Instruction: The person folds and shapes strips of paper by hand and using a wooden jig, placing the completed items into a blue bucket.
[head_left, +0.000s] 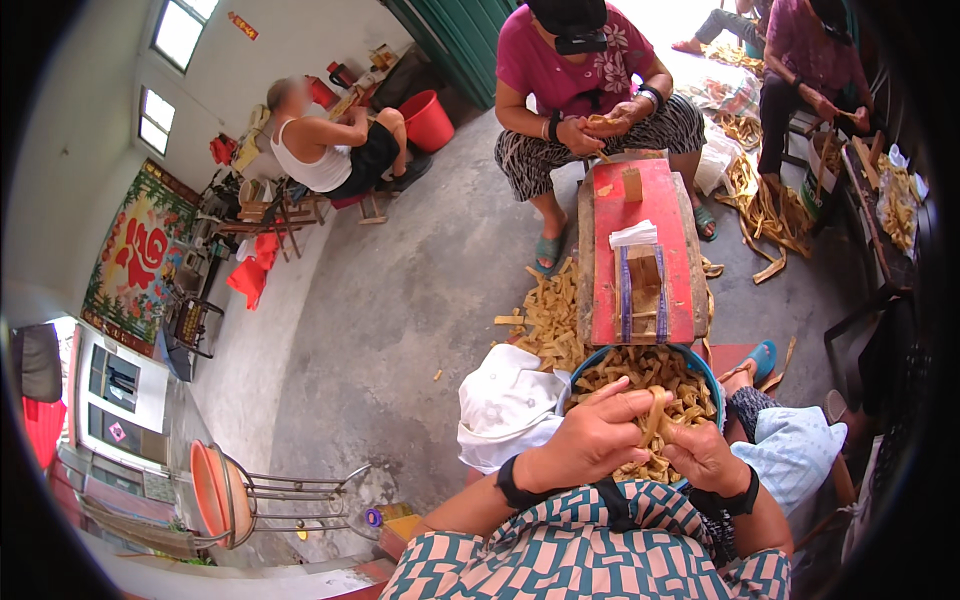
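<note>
A yellowish-brown, leathery strip (655, 415) is bent into a loop between my two hands. My left hand (589, 435) has its fingers partly spread, with the strip against the index fingertip. Thumb and fingers of my right hand (701, 454) pinch the lower part of the strip. Both hands are over a blue-rimmed tub (711, 375) full of similar folded or knotted pieces (637, 367). Beyond the tub lies a red-topped wooden bench (607, 300) bearing a small wooden frame with purple-striped sides (641, 292), a folded white paper (634, 234) and a small upright block (632, 184).
Loose pieces (551, 315) are heaped on the floor left of the bench. White cloth (506, 405) lies left of the tub, light blue cloth (795, 450) right. A co-worker (585, 82) sits across the bench; others sit farther off. A metal stand with orange basins (217, 491) stands lower left.
</note>
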